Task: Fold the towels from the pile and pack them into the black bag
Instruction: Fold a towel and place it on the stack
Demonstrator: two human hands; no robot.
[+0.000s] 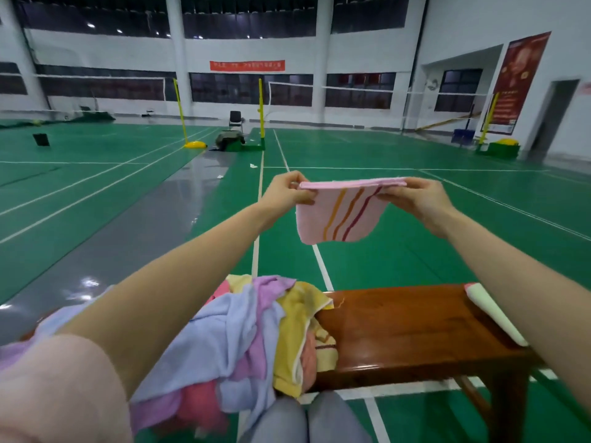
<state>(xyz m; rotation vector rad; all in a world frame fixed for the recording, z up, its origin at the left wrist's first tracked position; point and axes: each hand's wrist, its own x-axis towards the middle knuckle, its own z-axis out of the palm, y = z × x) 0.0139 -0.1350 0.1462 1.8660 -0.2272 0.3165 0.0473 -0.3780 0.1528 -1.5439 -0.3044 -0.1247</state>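
A pink towel (339, 215) with orange and dark red stripes hangs folded in the air in front of me. My left hand (287, 191) pinches its top left corner and my right hand (419, 199) pinches its top right corner, arms stretched out. Below, a loose pile of towels (256, 334) in blue, lilac, yellow and pink lies on the left part of a brown wooden bench (403, 330). A folded pale towel (492, 311) rests at the bench's right end, partly hidden by my right arm. No black bag is in view.
My knees (303, 420) in grey trousers are at the bottom edge. Green badminton court floor spreads all round, with yellow net posts (179, 113), a chair (235, 119) and a dark bundle (228, 140) far behind.
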